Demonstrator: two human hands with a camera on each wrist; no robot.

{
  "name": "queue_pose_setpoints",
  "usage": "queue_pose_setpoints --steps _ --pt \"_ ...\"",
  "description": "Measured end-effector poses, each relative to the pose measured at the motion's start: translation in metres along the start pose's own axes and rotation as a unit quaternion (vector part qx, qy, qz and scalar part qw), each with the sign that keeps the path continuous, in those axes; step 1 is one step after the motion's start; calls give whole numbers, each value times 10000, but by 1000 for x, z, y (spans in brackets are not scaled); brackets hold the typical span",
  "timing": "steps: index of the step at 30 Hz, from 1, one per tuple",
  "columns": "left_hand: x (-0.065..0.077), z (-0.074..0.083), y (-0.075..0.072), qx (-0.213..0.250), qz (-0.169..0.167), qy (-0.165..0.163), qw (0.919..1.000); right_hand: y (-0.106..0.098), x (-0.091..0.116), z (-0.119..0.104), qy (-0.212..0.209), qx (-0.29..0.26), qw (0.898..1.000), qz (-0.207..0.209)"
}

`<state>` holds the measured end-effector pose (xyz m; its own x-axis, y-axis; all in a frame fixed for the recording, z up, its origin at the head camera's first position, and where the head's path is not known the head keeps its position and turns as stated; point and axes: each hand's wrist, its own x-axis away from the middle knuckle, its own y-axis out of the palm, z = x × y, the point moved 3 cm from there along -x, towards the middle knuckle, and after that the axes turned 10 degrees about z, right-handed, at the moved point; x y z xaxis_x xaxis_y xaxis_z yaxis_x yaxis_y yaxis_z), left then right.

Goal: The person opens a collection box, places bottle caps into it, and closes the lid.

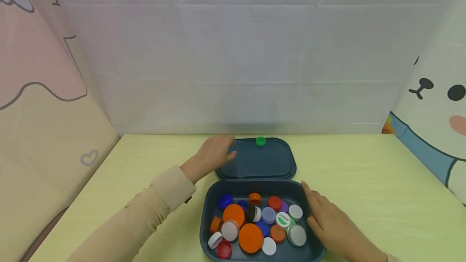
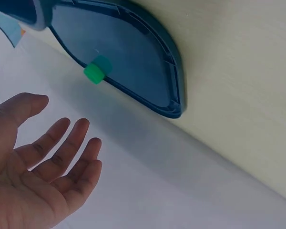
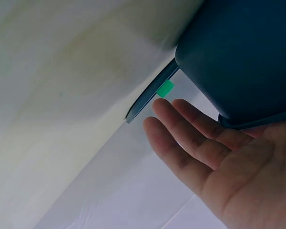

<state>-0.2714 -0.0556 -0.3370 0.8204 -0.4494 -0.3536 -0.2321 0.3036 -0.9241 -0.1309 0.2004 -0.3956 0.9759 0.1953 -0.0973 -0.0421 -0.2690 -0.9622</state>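
My left hand hovers over the left part of a dark blue lid, fingers loosely bent and nothing held, its palm bare in the left wrist view. A green bottle cap sits near the lid's far edge. In front of the lid stands a dark blue box filled with assorted bottle caps, among them a large orange cap, a dark red cap and a grey-white cap. Alongside the box's right rim lies my right hand, fingers nearly straight and touching it; the right wrist view hides its thumb.
Box and lid are on a pale yellow table. A white cloth hangs behind it. Printed cloths flank both sides, a cartoon face on the right one.
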Motion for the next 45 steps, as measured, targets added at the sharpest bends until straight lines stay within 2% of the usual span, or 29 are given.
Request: queue_pose_setpoints --steps 6,11,22,28,34,45 --pt "-19 -5 3 121 -229 -170 9995 0 0 2 9 6 10000 -16" --pt "-33 -4 8 187 -261 -219 9992 -1 0 2 8 -12 10000 -10" --pt "-62 7 27 -165 -531 -265 9981 -1 -1 2 142 -92 9998 -110" --pt "-71 14 40 -186 -687 -329 9969 -1 -1 0 214 -172 9995 -162" --pt "-77 17 50 -145 -679 -313 9971 -1 -2 -1 221 -188 9995 -150" --pt "-85 20 64 -620 -750 -267 9949 1 -1 0 242 -288 9990 -253"
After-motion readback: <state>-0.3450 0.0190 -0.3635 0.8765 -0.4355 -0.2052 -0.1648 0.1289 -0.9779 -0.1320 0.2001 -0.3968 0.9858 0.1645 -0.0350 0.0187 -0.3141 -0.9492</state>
